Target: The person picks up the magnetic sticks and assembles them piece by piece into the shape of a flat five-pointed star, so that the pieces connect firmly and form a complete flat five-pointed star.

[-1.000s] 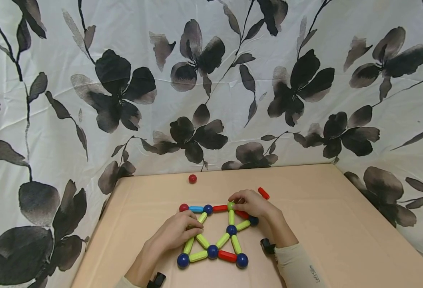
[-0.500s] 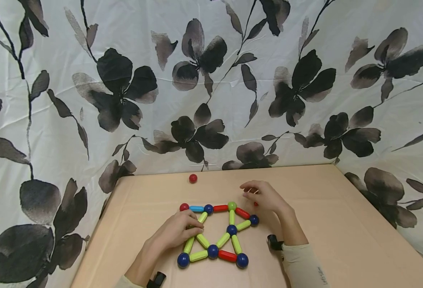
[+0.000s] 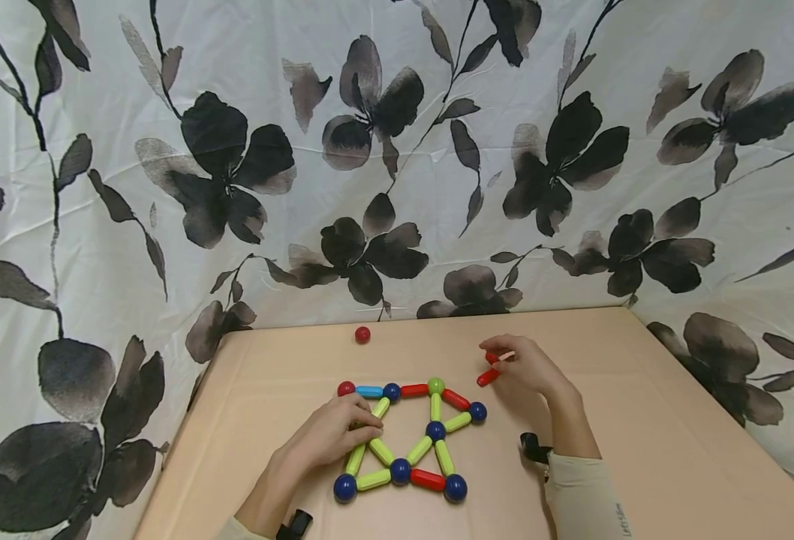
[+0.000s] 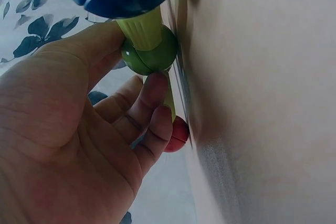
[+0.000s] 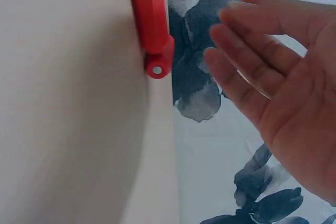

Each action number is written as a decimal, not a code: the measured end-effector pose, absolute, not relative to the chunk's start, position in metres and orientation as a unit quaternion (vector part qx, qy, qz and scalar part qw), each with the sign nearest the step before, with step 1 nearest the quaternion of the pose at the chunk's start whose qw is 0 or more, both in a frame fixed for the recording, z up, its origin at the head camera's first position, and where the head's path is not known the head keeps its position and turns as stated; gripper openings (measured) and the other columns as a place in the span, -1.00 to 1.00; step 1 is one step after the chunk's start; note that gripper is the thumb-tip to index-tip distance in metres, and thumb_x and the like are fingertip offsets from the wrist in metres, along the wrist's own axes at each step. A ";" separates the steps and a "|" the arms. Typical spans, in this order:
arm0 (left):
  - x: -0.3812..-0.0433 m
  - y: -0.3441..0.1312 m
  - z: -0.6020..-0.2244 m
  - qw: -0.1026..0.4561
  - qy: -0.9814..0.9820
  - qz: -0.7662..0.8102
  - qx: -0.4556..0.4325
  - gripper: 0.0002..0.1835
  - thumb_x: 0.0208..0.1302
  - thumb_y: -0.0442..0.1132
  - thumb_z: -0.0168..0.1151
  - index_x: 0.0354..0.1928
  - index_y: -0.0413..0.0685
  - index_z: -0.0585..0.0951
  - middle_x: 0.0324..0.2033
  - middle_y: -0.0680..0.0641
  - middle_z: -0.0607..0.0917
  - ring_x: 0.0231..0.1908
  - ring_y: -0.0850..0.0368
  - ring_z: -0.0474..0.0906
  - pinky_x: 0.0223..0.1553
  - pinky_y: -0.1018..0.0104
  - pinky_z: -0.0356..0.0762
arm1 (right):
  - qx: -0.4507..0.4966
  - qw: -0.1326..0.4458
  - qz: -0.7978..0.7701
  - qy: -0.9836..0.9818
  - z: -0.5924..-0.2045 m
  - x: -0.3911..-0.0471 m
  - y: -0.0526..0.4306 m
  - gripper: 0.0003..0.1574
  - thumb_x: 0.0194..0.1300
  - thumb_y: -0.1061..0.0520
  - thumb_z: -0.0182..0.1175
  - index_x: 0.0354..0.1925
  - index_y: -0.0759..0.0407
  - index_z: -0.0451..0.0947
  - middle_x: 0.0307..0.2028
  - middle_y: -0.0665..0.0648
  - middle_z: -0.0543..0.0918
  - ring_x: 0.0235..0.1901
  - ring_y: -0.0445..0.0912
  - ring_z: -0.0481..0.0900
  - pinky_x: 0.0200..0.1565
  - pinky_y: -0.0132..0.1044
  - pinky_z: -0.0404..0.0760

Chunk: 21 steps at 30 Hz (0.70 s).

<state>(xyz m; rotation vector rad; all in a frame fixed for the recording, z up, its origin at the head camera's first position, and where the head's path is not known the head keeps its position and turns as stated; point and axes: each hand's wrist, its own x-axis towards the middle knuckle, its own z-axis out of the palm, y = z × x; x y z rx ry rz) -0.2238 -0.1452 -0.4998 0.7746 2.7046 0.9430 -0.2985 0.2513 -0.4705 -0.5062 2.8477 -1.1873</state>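
Observation:
A flat structure of magnetic rods and balls lies on the table, with dark blue balls [image 3: 400, 471], yellow-green rods [image 3: 373, 480], red rods [image 3: 428, 480] and a light blue rod [image 3: 369, 392]. My left hand [image 3: 335, 433] covers its left side. In the left wrist view its fingers and thumb hold a green ball [image 4: 152, 56] between two yellow-green rods. My right hand [image 3: 528, 366] hovers at the far right, fingers loosely bent and holding nothing. Just left of its fingertips lie two loose red rods [image 3: 488, 376], seen close together in the right wrist view [image 5: 149, 14].
A loose red ball [image 3: 362, 335] lies near the back edge of the tan table [image 3: 640, 420]. Behind it hangs a white cloth [image 3: 451, 285] with dark flower prints.
My right hand has left the green ball at the structure's top and moved right. Two loose red rods now show beside it, where one showed before. The left hand stays in place.

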 end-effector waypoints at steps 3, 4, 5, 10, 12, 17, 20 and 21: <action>-0.223 -0.145 -0.499 0.089 0.907 0.318 0.260 -0.78 0.42 -0.01 0.36 -0.03 0.15 0.84 -0.13 0.25 0.66 -0.08 0.29 0.51 -0.06 0.31 0.51 | -0.171 0.035 -0.369 0.913 -0.475 -0.300 0.249 -0.48 0.23 0.53 0.22 0.14 0.29 0.67 0.04 0.32 0.73 0.03 0.20 0.65 0.10 0.07 0.67; -0.223 -0.145 -0.499 0.089 0.907 0.319 0.259 -0.78 0.42 -0.01 0.36 -0.02 0.16 0.84 -0.13 0.26 0.66 -0.07 0.29 0.51 -0.05 0.31 0.51 | -0.172 0.041 -0.366 0.914 -0.476 -0.300 0.248 -0.48 0.20 0.54 0.23 0.12 0.30 0.68 0.02 0.31 0.73 0.00 0.17 0.66 0.09 0.05 0.68; -0.223 -0.145 -0.499 0.090 0.907 0.319 0.259 -0.78 0.42 -0.01 0.36 -0.02 0.16 0.84 -0.13 0.26 0.66 -0.07 0.29 0.51 -0.04 0.31 0.51 | -0.171 0.046 -0.364 0.914 -0.477 -0.300 0.247 -0.48 0.17 0.54 0.24 0.09 0.29 0.70 -0.01 0.29 0.74 -0.04 0.14 0.65 0.06 0.02 0.69; -0.224 -0.144 -0.499 0.093 0.907 0.321 0.256 -0.77 0.42 0.00 0.36 -0.01 0.16 0.84 -0.14 0.25 0.65 -0.09 0.28 0.50 -0.06 0.33 0.50 | -0.151 0.057 -0.351 0.922 -0.480 -0.301 0.242 -0.56 0.15 0.51 0.32 -0.01 0.24 0.75 -0.12 0.19 0.77 -0.13 0.01 0.63 0.04 -0.04 0.70; -0.224 -0.144 -0.499 0.095 0.907 0.321 0.256 -0.77 0.42 0.00 0.36 -0.01 0.15 0.84 -0.14 0.24 0.65 -0.09 0.28 0.49 -0.07 0.33 0.49 | -0.143 0.059 -0.345 0.926 -0.481 -0.300 0.239 -0.58 0.15 0.51 0.33 -0.05 0.23 0.76 -0.14 0.15 0.77 -0.14 0.00 0.63 0.05 -0.03 0.70; -0.225 -0.145 -0.501 0.093 0.908 0.317 0.258 -0.76 0.41 0.00 0.36 -0.01 0.15 0.84 -0.14 0.24 0.65 -0.09 0.29 0.49 -0.08 0.33 0.49 | -0.148 0.057 -0.323 0.933 -0.483 -0.299 0.234 -0.63 0.17 0.51 0.34 -0.10 0.23 0.77 -0.18 0.12 0.76 -0.17 -0.01 0.63 0.04 -0.01 0.70; -0.225 -0.144 -0.501 0.092 0.909 0.315 0.257 -0.76 0.41 0.01 0.36 -0.01 0.16 0.84 -0.14 0.24 0.65 -0.09 0.29 0.49 -0.08 0.33 0.49 | -0.151 0.050 -0.297 0.942 -0.485 -0.299 0.231 -0.66 0.18 0.50 0.35 -0.13 0.20 0.78 -0.21 0.10 0.76 -0.19 -0.03 0.62 0.04 -0.03 0.70; -0.225 -0.144 -0.501 0.092 0.909 0.314 0.257 -0.76 0.41 0.01 0.36 -0.01 0.15 0.84 -0.14 0.24 0.65 -0.09 0.29 0.49 -0.08 0.33 0.49 | -0.150 0.049 -0.289 0.944 -0.486 -0.300 0.230 -0.66 0.18 0.50 0.35 -0.15 0.19 0.78 -0.22 0.09 0.75 -0.20 -0.03 0.61 0.04 -0.03 0.70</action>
